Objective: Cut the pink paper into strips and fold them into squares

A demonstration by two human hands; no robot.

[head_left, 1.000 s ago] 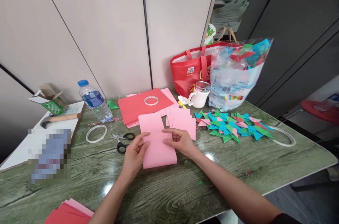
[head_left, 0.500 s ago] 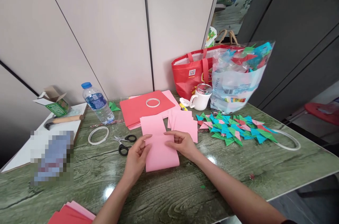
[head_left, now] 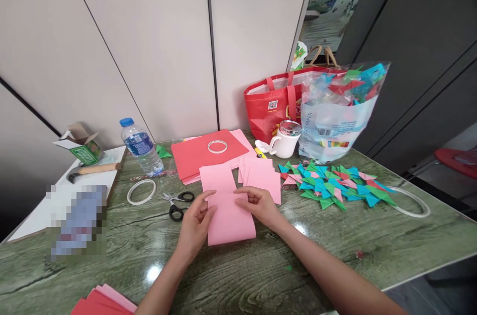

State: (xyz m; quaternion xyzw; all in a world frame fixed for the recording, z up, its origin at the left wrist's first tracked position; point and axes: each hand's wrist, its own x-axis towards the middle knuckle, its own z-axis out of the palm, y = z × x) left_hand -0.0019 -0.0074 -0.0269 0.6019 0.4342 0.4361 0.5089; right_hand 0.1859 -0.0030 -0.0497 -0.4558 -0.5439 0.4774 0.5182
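Observation:
A pink sheet of paper [head_left: 230, 225] lies on the table in front of me, its near part curled over toward the far end without a flat crease. My left hand [head_left: 196, 220] pinches its left edge between thumb and fingers. On the opposite edge, my right hand [head_left: 257, 207] grips the paper in the same way. Black-handled scissors [head_left: 177, 201] rest just left of my left hand. Beyond my right hand is a small stack of cut pink paper pieces [head_left: 263, 181]. Red sheets [head_left: 194, 156] with a tape roll [head_left: 217, 146] on top lie behind.
At the right are folded paper triangles [head_left: 328, 186], a large ring [head_left: 413, 208], a white mug [head_left: 286, 143], a plastic bag [head_left: 331, 126] and a red bag [head_left: 261, 111]. Leftward stand a water bottle [head_left: 141, 148], tape roll [head_left: 141, 192], hammer [head_left: 95, 170] and small box [head_left: 82, 148].
The whole view has shifted slightly, so things appear a little further right and down. Both hands keep their hold on the pink paper, with hardly any movement.

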